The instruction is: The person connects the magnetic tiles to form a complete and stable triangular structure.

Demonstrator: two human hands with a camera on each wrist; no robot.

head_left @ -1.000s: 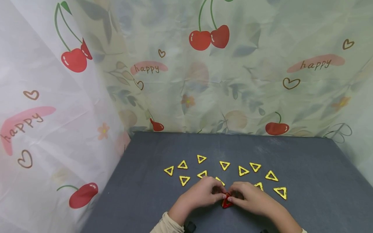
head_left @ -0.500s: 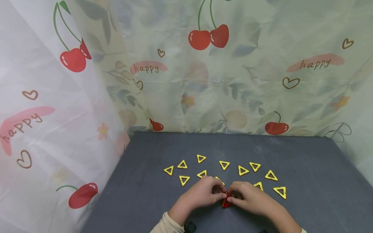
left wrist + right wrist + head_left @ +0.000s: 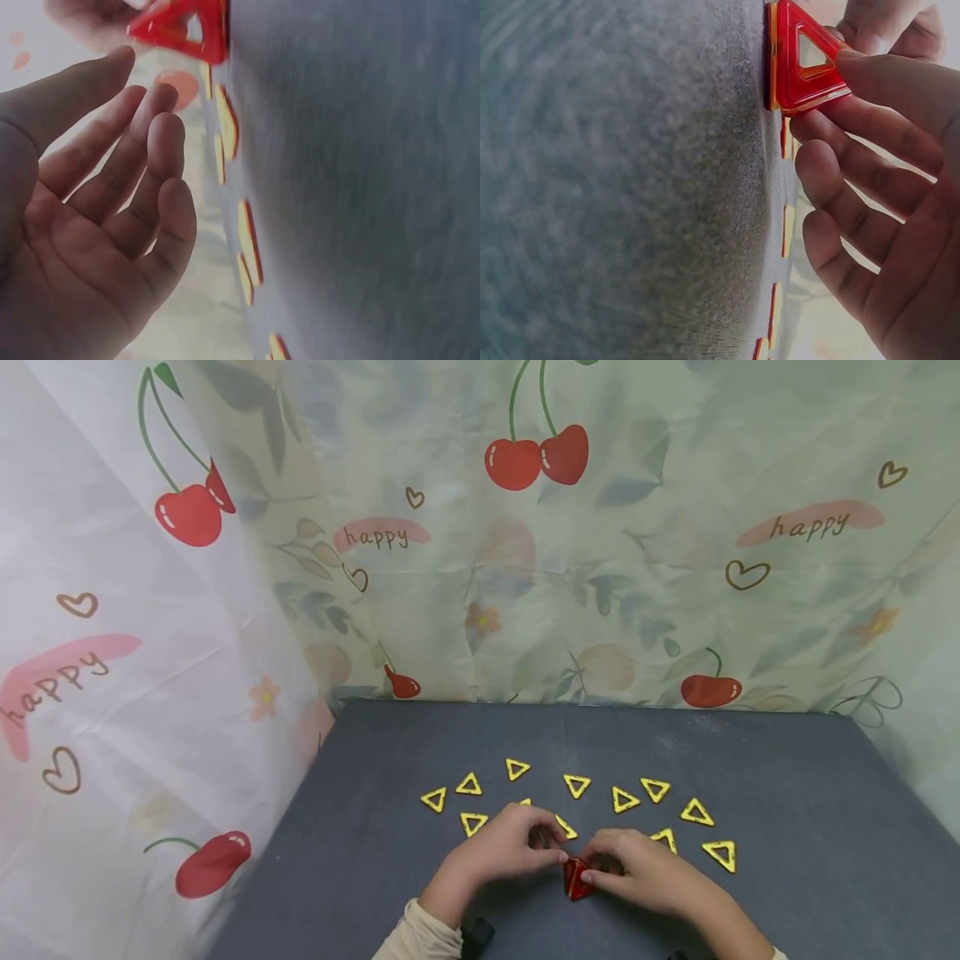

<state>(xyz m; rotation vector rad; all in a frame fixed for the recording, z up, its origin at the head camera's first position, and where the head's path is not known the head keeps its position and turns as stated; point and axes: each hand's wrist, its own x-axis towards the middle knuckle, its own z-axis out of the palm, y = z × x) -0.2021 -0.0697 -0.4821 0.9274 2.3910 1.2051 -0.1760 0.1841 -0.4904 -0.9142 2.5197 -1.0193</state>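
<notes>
My right hand [image 3: 645, 872] pinches a red triangular tile piece [image 3: 577, 878] between thumb and fingers, low over the dark table. In the right wrist view the piece [image 3: 789, 84] is glossy and hollow in the middle, with a second layer or face behind it; how they join is unclear. My left hand [image 3: 502, 852] is just left of it, its fingertips close to the piece's upper left corner. In the left wrist view this hand [image 3: 105, 202] has its fingers spread and loosely bent, holding nothing, apart from the red piece [image 3: 217, 34].
Several hollow yellow triangle tiles [image 3: 699, 822] lie flat beyond and beside the hands on the dark grey table [image 3: 810, 877]. Their edges look red in the wrist views. A cherry-print curtain [image 3: 465, 577] hangs behind and at both sides.
My left hand has let go of the red piece and drawn a little to the left. The piece has shifted slightly left, showing more of its faces. The right hand keeps its pinch.
</notes>
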